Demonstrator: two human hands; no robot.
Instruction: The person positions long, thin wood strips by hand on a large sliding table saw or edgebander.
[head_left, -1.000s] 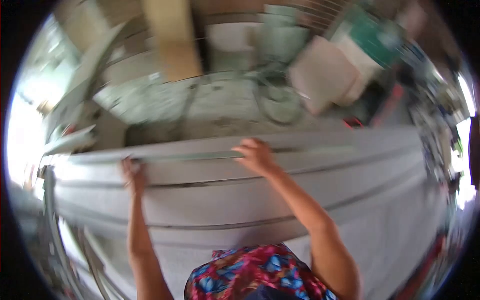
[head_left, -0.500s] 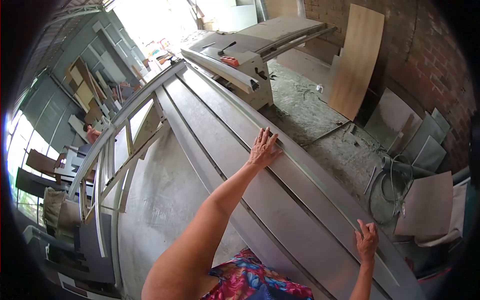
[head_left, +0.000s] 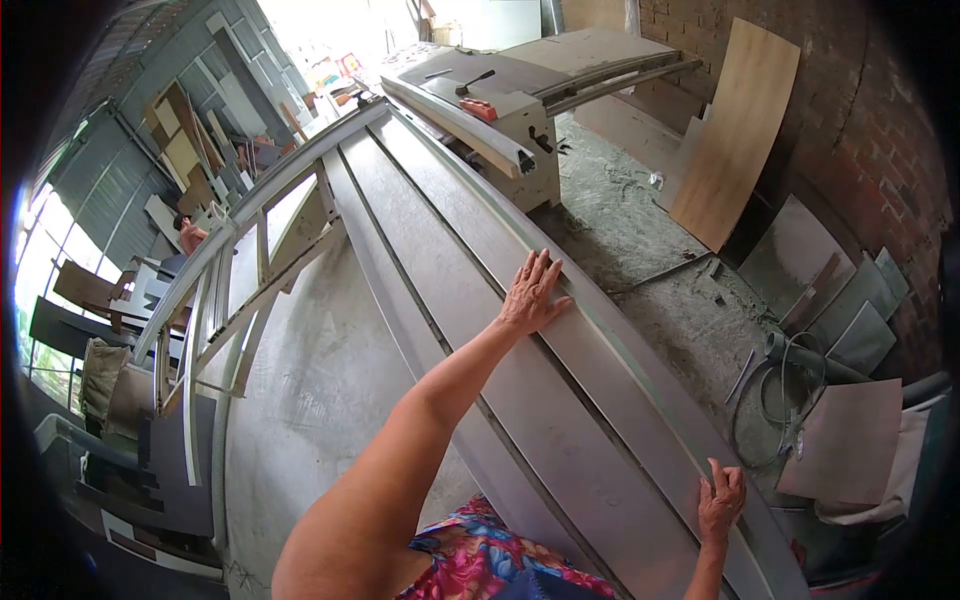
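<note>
My left hand (head_left: 533, 293) lies on a long grey panel (head_left: 590, 400) with dark lengthwise grooves, its fingers stretched out near a thin pale strip (head_left: 640, 392). That strip runs lengthwise along the panel, close to its right-hand side. Nearer my body, my right hand (head_left: 720, 500) has its fingers bent around the strip, the thumb on its left side. The exact grip under the fingers is hidden. The panel slants from the lower right toward the far upper left, across my front.
A curved metal frame (head_left: 262, 245) stands at left. Ahead is a machine table (head_left: 520, 115) with a red-orange object (head_left: 478, 109). Right are a leaning wooden board (head_left: 735, 135), sheet offcuts (head_left: 845, 440) and a coiled hose (head_left: 775, 400). Another person (head_left: 190, 235) is far left.
The camera view has tilted and shifted slightly, so the background sits differently. Both hands stay at about the same places on the panel and strip.
</note>
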